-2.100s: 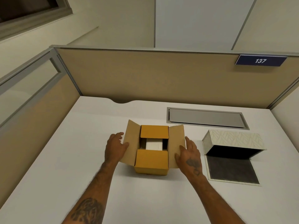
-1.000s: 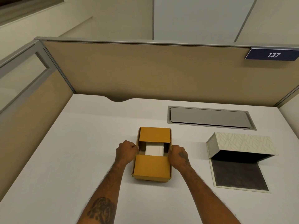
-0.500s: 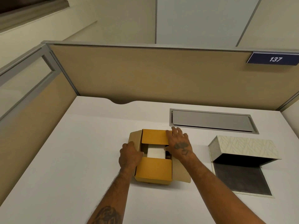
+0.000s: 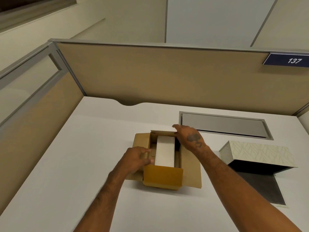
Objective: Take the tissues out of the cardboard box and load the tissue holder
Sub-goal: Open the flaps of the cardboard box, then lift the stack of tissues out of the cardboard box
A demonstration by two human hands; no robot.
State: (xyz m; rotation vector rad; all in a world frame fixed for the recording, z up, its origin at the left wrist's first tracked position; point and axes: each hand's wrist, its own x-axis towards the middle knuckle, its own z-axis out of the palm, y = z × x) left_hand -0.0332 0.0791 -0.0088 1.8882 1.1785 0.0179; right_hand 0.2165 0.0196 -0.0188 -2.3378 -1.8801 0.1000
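A brown cardboard box (image 4: pixel 163 177) sits mid-desk with its flaps spread. Inside lies a white tissue pack (image 4: pixel 164 152), long side running away from me. My left hand (image 4: pixel 136 159) rests on the box's left edge, fingers curled over the inner rim beside the pack. My right hand (image 4: pixel 189 137) grips the far flap and holds it folded back. To the right stands the tissue holder (image 4: pixel 257 152), a pale leaf-patterned case lying open, its dark inner panel flat on the desk.
The white desk (image 4: pixel 66 164) is fenced by tan partition walls at the back and left. A grey recessed cable hatch (image 4: pixel 224 123) lies behind the box and holder. A blue "137" sign (image 4: pixel 288 60) hangs at the partition's top right.
The far flap has been folded back by my right hand, and the side flaps lie spread. Much more of the white tissue pack shows. My left hand has slid onto the inner left edge.
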